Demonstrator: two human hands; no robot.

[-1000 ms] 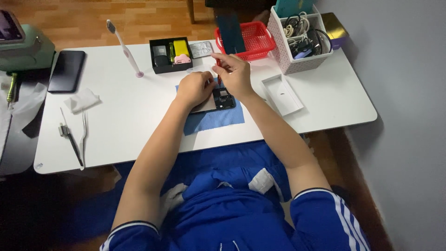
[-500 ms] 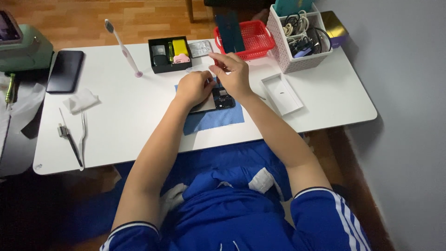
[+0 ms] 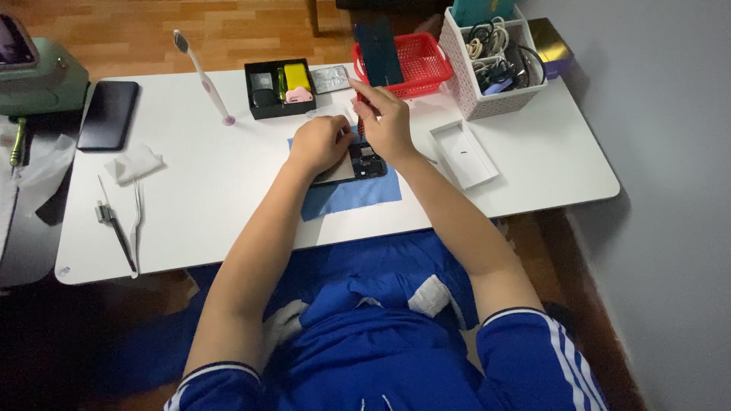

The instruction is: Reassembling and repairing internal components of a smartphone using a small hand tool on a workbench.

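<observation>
2 hands [image 3: 320, 143], 2 baskets [image 3: 426, 57], maybe 2 phones [image 3: 107, 114]

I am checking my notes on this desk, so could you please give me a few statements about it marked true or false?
1. The left hand rests on an opened phone. True.
2. The phone lies on a red cloth. False: the cloth is blue.
3. The right hand holds a thin tool upright over the phone. True.
4. The toothbrush lies inside the red basket. False: it stands apart from the red basket, to the left of the black tray.
5. The tweezers lie near the desk's left end. True.
</observation>
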